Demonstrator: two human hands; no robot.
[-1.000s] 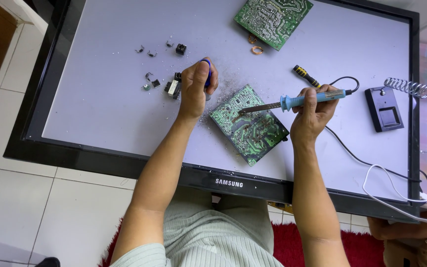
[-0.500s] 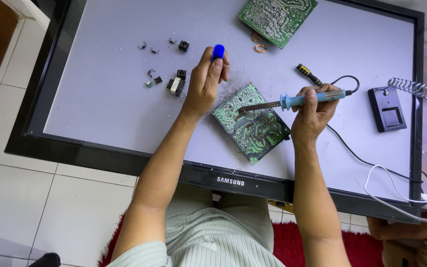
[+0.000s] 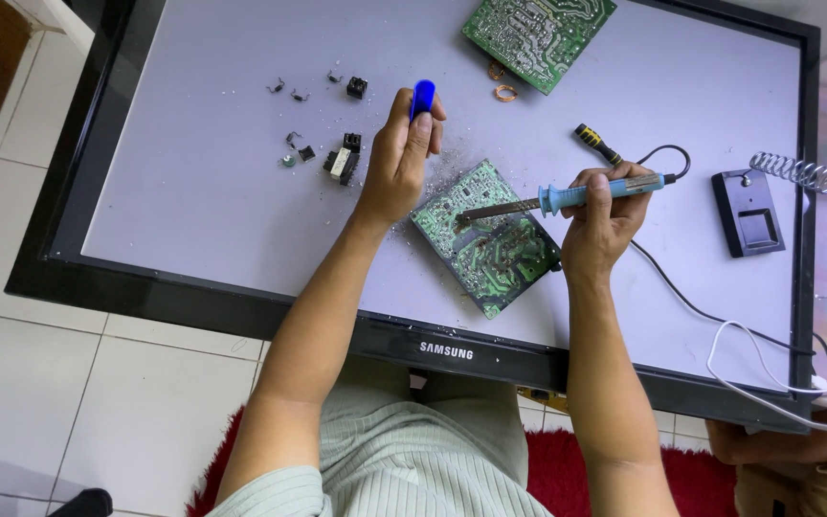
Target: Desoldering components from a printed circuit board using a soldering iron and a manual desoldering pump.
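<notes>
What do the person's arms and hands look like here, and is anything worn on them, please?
Both forearms are bare from elbow to wrist. The left hand and the right hand carry no gloves, rings, watch or bands that I can see. A pale green ribbed short-sleeved shirt covers the torso and ends above the elbows.

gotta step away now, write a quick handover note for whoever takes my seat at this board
Left hand: closed around a blue-capped tool, raised above the panel just left of the board.
Right hand: grips the blue-handled soldering iron, its tip resting on the near circuit board.
The board lies tilted on the flat screen panel used as a worktop. Loose small parts sit to its left, a second circuit board at the far edge, the iron stand to the right.
Done: several parts are already off and lying loose.
Left: the iron is on a joint now; which joints remain is too small to tell.
</notes>
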